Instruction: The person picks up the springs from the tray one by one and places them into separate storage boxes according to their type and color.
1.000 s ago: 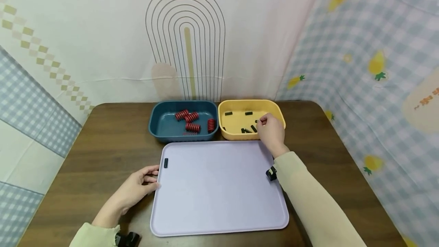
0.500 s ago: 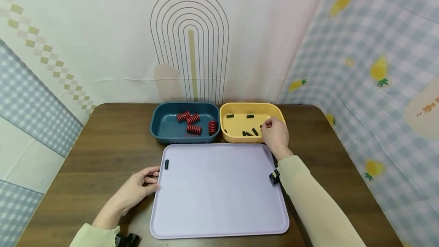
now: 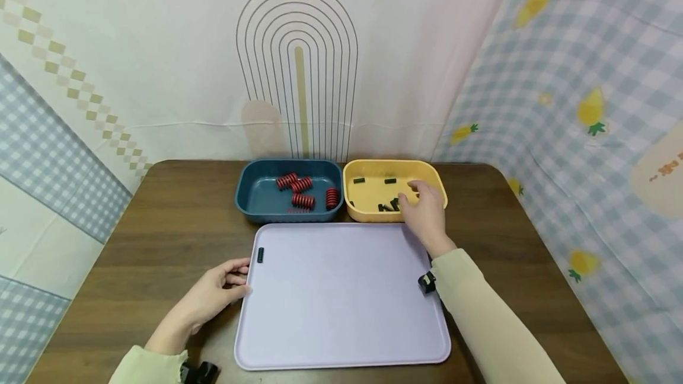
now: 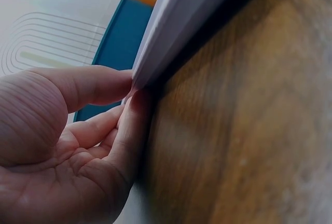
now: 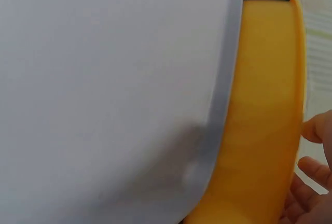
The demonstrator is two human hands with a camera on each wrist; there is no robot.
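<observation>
My left hand (image 3: 213, 292) lies at the left edge of the pale lilac tray (image 3: 341, 301), thumb and fingertips touching its rim, with the thumb apart from the fingers. In the left wrist view, the left hand (image 4: 78, 136) meets the tray's side (image 4: 171, 32) just above the table. One small black spring (image 3: 260, 255) stands lengthwise near the tray's upper left corner. My right hand (image 3: 425, 215) reaches into the yellow bin (image 3: 368, 216), thumb and forefinger spread apart, nothing visible between them. Several small black springs (image 3: 391, 181) lie in that bin; some may be hidden behind the hand.
A dark teal bin (image 3: 251, 216) holding several red springs (image 3: 303, 201) stands left of the yellow one, the two touching. Both sit just behind the tray on the brown wooden table (image 3: 176, 224). A patterned cloth (image 3: 187, 58) hangs behind.
My right thumb and forefinger have parted over the yellow bin, after being close together. A black spring beside the fingertips is less visible now. The left hand stays on the tray's edge.
</observation>
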